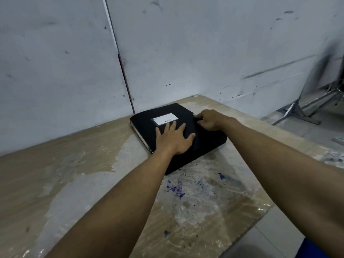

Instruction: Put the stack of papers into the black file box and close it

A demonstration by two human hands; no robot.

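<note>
The black file box lies flat near the table's far corner, its lid down, with a white label on top. A thin white edge shows along its left side. My left hand rests flat on the lid, fingers spread, just below the label. My right hand is curled at the box's far right edge, fingers pinching a small black flap or clasp there. No loose stack of papers is in view.
The wooden table is covered in clear plastic with blue ink stains in front of the box. Grey wall panels stand right behind the box. A metal stand sits on the floor at the right.
</note>
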